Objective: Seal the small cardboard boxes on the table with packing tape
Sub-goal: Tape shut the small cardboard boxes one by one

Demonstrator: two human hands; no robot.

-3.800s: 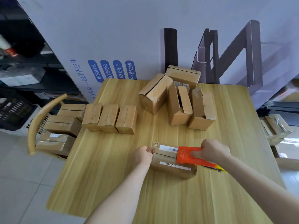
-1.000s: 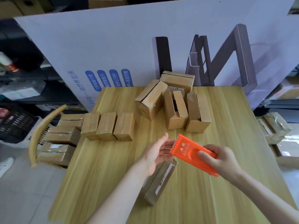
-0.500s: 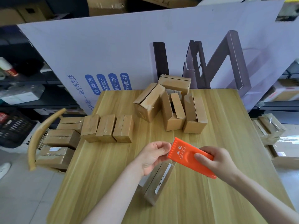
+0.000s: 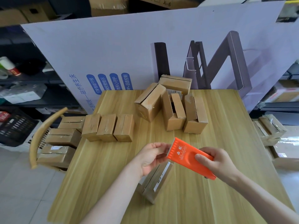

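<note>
Small box (image 4: 153,183), one, on surface (image 4: 210,199): above it our right grip (image 4: 216,160) clasps orange tape dispenser (image 4: 182,151); left grip (image 4: 150,157) pinches its tape end (image 4: 166,153).

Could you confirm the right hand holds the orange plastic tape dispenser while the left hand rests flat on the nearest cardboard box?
No: the head view shows the left hand above the nearest cardboard box, pinching at the toothed edge of the orange plastic tape dispenser that the right hand holds.

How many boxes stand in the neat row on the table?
3, side by side near the left edge of the table: left box, middle box, right box. None looks hidden there.
</note>
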